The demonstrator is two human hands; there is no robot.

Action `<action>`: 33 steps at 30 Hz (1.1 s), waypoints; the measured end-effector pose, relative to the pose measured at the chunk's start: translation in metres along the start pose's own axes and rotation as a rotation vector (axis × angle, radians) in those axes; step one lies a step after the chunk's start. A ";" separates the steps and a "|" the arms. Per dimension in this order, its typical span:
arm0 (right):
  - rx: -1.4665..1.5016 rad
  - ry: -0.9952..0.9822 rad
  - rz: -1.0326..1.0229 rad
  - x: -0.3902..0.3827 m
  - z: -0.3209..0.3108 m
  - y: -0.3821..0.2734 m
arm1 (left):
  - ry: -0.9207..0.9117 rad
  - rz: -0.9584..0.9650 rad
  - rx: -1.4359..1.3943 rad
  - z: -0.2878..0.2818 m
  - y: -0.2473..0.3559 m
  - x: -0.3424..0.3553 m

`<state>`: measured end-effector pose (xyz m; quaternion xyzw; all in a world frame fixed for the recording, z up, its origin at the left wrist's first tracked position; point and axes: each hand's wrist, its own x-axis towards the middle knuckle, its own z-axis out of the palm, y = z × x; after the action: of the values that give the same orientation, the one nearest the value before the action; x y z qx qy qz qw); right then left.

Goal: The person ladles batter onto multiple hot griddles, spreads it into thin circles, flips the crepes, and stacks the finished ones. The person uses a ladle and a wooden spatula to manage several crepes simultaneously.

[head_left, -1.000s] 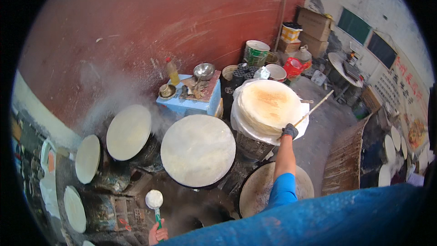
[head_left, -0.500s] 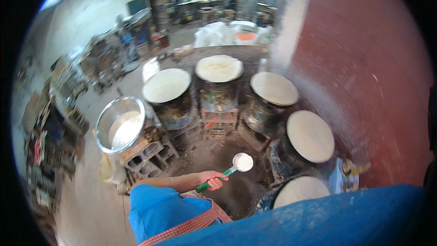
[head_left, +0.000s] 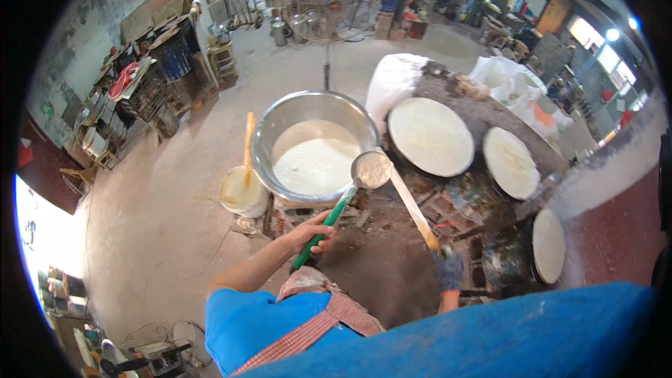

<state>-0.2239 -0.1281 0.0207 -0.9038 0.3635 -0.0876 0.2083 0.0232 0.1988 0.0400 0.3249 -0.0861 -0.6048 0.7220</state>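
Note:
My left hand (head_left: 313, 234) grips the green handle of a ladle (head_left: 372, 170), whose bowl is filled with pale batter. That bowl is beside the near right rim of a wide metal pot (head_left: 262, 164), which has pale batter (head_left: 315, 157) in it. My right hand (head_left: 448, 270), in a dark grey glove, is closed round the near end of a long flat wooden stick (head_left: 411, 204). The stick's whitish far end reaches the ladle's bowl; whether they touch I cannot tell. To the right, pale round sheets cover a griddle (head_left: 431, 137) and a second griddle (head_left: 511, 163).
A third covered griddle (head_left: 548, 246) stands by the reddish wall. Left of the pot is a pale bucket (head_left: 245, 194) with a wooden stick upright in it. A white sack (head_left: 394, 84) leans behind the griddles. Beyond the pot stands a large fan (head_left: 331, 1); clutter lines the walls.
The view has swung left toward the pot. My left hand has brought the filled ladle from above the floor to the pot's rim. My gloved right hand and its stick have come into view.

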 end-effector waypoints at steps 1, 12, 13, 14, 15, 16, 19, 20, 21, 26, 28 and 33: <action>-0.098 -0.012 -0.058 0.042 0.007 -0.044 | 0.091 0.008 0.090 -0.034 0.024 0.007; -0.468 -0.264 -0.143 0.156 0.124 -0.219 | 0.820 -0.384 0.429 -0.301 0.091 0.110; -0.415 -0.260 -0.242 0.146 0.126 -0.211 | 0.797 -0.379 0.309 -0.295 0.093 0.111; -0.372 -0.317 -0.312 0.134 0.132 -0.207 | 0.753 -0.437 0.181 -0.285 0.099 0.114; -0.350 -0.269 -0.255 0.123 0.134 -0.204 | 0.703 -0.438 0.063 -0.274 0.113 0.117; -0.286 -0.292 -0.211 0.106 0.136 -0.203 | 0.694 -0.490 -0.366 -0.259 0.126 0.114; -0.166 -0.213 -0.079 0.060 0.125 -0.211 | 0.574 -0.465 -0.696 -0.185 0.181 0.096; -0.168 -0.138 -0.028 0.048 0.115 -0.215 | 0.495 -0.346 -0.545 -0.156 0.202 0.087; -0.116 -0.055 -0.077 0.041 0.103 -0.222 | 0.454 -0.286 -0.420 -0.125 0.226 0.077; 0.129 0.206 -0.139 0.069 0.023 -0.279 | 0.164 0.016 -0.063 0.029 0.330 0.022; 0.193 0.400 -0.288 0.096 -0.014 -0.299 | 0.139 0.105 0.148 0.077 0.370 0.005; 0.646 0.556 -0.313 0.127 -0.033 -0.297 | 0.184 0.468 0.648 0.110 0.409 -0.001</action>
<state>0.0417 -0.0344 0.1818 -0.7788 0.2186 -0.4661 0.3582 0.3001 0.1833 0.3597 0.5599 -0.2788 -0.3341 0.7051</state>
